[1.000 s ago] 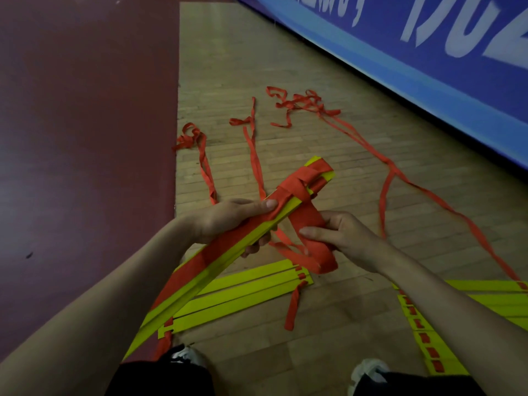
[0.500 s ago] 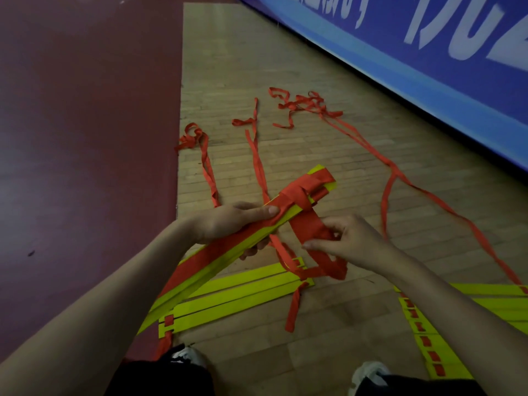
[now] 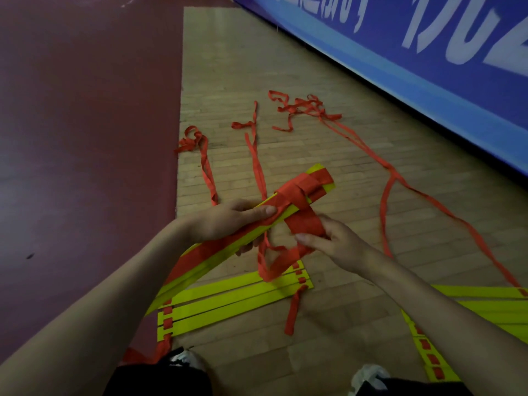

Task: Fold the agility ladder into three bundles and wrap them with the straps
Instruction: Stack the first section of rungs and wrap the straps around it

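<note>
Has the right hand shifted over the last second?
Yes, slightly: the right hand, pinching the red strap, has drifted left toward the held bundle, judged against the rung stack lying on the floor.

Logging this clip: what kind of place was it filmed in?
Probably an indoor sports hall: wooden strip floor beside a dark red court surface, a blue banner with white lettering along its edge, yellow ladder rungs laid out.
</note>
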Available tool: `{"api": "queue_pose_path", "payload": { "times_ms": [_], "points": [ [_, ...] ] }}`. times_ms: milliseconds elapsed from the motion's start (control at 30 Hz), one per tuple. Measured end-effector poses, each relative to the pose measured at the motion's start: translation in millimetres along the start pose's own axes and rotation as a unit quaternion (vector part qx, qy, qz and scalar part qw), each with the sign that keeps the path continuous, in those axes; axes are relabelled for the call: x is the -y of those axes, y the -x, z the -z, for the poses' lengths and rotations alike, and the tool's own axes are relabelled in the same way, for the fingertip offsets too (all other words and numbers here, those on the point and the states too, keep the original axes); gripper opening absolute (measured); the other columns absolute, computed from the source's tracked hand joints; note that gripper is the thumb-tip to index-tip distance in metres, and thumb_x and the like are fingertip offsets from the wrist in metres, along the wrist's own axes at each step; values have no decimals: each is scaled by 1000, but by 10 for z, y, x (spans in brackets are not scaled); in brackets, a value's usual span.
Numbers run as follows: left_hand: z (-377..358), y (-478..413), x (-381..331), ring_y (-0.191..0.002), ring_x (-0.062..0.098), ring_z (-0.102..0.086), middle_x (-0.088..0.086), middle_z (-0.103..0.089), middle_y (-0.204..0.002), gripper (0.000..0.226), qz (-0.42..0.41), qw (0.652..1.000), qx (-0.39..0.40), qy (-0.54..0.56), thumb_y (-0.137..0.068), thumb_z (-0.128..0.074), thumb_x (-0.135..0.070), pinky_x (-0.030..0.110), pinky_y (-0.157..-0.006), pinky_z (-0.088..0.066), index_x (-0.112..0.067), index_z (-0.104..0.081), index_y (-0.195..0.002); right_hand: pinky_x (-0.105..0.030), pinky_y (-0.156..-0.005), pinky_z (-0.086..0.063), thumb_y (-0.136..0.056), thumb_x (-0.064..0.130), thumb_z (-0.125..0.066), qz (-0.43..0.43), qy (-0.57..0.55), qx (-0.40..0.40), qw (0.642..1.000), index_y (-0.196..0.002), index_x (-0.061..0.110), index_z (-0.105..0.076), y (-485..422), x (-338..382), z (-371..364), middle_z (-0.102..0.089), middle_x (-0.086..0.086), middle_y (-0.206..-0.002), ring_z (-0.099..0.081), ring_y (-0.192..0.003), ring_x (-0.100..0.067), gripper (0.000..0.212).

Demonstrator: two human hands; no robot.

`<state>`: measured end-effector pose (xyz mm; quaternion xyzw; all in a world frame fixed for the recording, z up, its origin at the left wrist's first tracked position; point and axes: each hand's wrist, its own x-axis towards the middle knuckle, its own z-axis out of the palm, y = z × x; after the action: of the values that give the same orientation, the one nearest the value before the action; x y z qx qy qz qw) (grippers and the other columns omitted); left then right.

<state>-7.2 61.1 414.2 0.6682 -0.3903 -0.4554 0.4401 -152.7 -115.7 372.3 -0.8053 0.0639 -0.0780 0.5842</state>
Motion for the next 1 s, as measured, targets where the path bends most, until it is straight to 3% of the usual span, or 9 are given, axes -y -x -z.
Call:
{"api": "queue_pose_path", "payload": {
  "times_ms": [133, 233, 333, 533, 633, 700, 800, 900, 1000],
  "points": [
    [43, 0, 39, -59, 27, -53, 15, -56, -70, 33, 6, 1000, -9, 15, -89, -47, -45, 31, -52, -47, -13, -53, -91, -23, -49, -52, -88, 3, -60, -54, -88, 19, 995, -93, 8, -58, 42, 38, 0, -67, -2, -62, -63, -49, -12, 8],
    [62, -10, 65, -60, 26, -53, 15, -56, -71, 34, 10, 1000, -3, 12, -92, -46, -45, 31, -52, -47, -11, -52, -96, -24, -46, -51, -80, 20, -65, -104, -95, 46, 989, -93, -11, -62, 64, 98, 59, -65, -9, -54, -61, -44, -17, 33],
    [77, -29, 73, -62, 28, -53, 15, -57, -73, 30, 7, 1000, -3, -17, -96, -44, -41, 32, -54, -48, -12, -51, -100, -18, -47, -46, -89, 14, -58, -89, -82, 37, 992, -81, -5, -65, 89, 154, 56, -67, -6, -56, -62, -48, -10, 22],
    [-3, -132, 130, -63, 27, -59, 11, -59, -79, 21, -2, 985, -68, -156, -101, -43, -32, 42, -58, -53, -13, -44, -93, -15, -30, -32, -91, 17, -62, -111, -26, -59, 992, -75, -2, -60, 50, 143, -90, -50, 2, -39, -43, -27, -9, 25],
    [-97, -216, 161, -75, 31, -63, 13, -62, -92, 20, -14, 936, -104, -335, -102, -38, -36, 32, -58, -45, -17, -39, -97, -17, -31, -28, -91, 26, -64, -95, 41, -96, 990, -63, 6, -55, 27, 181, -159, -44, 4, -36, -38, -27, -10, 35],
    [-175, -261, 186, -92, 38, -61, 17, -61, -105, 30, -34, 877, -153, -455, -102, -34, -40, 35, -64, -37, -12, -39, -111, -17, -31, -28, -91, 31, -63, -94, 39, -123, 987, -60, 8, -54, 17, 215, -192, -44, 2, -36, -38, -27, -10, 40],
    [-357, -316, 223, -96, 39, -60, 15, -54, -115, 38, -61, 796, -201, -567, -103, -29, -38, 37, -62, -31, -9, -37, -127, -18, -33, -30, -92, 43, -57, -115, 10, -174, 978, -61, 1, -56, -20, 267, -203, -42, -4, -39, -38, -28, -10, 52],
    [-532, -386, 349, -59, 34, -63, 15, -57, -85, 35, -130, 732, -249, -620, -95, -33, -24, 32, -44, -27, -4, -52, -116, -18, -31, -26, -92, 48, -54, -164, -16, -222, 961, -75, -15, -64, -45, 264, -189, -38, -1, -34, -36, -26, -10, 66],
    [-626, -463, 538, -42, 29, -55, 14, -58, -73, 41, -169, 699, -284, -634, -79, -33, -19, 25, -33, -30, -3, -47, -113, -19, -33, -23, -88, 43, -62, -220, -99, -234, 942, -63, -2, -59, -46, 217, -180, -35, 2, -33, -32, -26, -9, 52]
  ]
}}
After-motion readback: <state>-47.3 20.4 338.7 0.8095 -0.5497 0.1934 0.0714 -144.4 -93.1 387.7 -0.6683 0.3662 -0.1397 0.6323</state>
